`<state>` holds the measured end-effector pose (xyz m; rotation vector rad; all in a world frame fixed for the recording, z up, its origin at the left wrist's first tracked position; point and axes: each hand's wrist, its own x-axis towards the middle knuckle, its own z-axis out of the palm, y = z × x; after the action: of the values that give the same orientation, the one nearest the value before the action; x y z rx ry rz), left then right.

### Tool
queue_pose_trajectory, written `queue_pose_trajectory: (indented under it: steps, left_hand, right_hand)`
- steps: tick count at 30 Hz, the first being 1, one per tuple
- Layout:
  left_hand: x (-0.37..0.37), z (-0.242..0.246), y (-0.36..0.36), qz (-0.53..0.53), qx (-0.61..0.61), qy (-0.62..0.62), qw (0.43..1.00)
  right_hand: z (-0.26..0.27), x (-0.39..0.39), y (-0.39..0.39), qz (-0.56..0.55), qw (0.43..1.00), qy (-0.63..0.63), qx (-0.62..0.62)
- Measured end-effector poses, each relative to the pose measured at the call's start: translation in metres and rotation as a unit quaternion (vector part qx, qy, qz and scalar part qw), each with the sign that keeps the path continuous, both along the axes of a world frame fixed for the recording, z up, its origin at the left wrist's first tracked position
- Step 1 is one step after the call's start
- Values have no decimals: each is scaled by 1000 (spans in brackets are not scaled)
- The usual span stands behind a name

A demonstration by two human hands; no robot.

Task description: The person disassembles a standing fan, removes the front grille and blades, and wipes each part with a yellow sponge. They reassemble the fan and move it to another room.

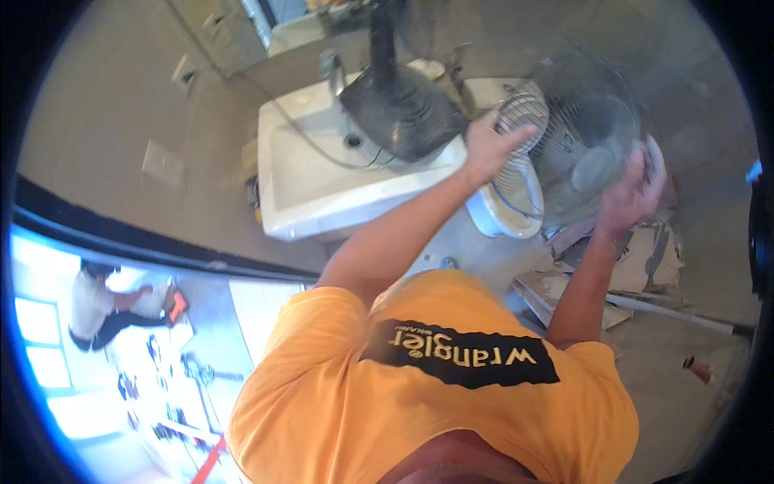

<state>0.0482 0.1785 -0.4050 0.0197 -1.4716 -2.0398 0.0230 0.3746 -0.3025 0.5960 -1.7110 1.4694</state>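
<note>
A round wire fan guard [565,121] is held up in front of me, to the right of the sink. My left hand [491,148] grips its left side, the thumb lying over the wires. Around the right rim curl the fingers of my right hand [635,187]. Pale blurred shapes show within the guard; whether they are blades, I cannot tell. A dark pedestal base with an upright column [402,112] rests on the white sink [290,209], just left of my left hand. A thin cord [296,124] runs across the basin to the base.
A white toilet [523,224] stands behind the guard. Broken boards and rubble [644,257] lie at right, with a long strip [671,314] on the floor. A chrome faucet [331,69] rises behind the basin. Through the opening at lower left, another person [94,302] is beside an orange object [177,307].
</note>
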Motion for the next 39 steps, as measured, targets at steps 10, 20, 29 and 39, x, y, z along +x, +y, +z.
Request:
queue_pose_trajectory:
  steps: [10,20,29,39]
  left_hand:
    - [53,-144,31,68,-109,-47,991]
    - [96,-216,15,-53,-197,-250,947]
    - [149,-228,-14,50,-117,-239,963]
    - [144,-184,-41,107,-69,-206,970]
  right_hand:
    - [-121,81,-347,469,706,-55,528]
    - [-206,278,-553,428,437,345,712]
    - [-261,314,-618,368,406,459,699]
    - [-63,191,-433,600,625,333,371]
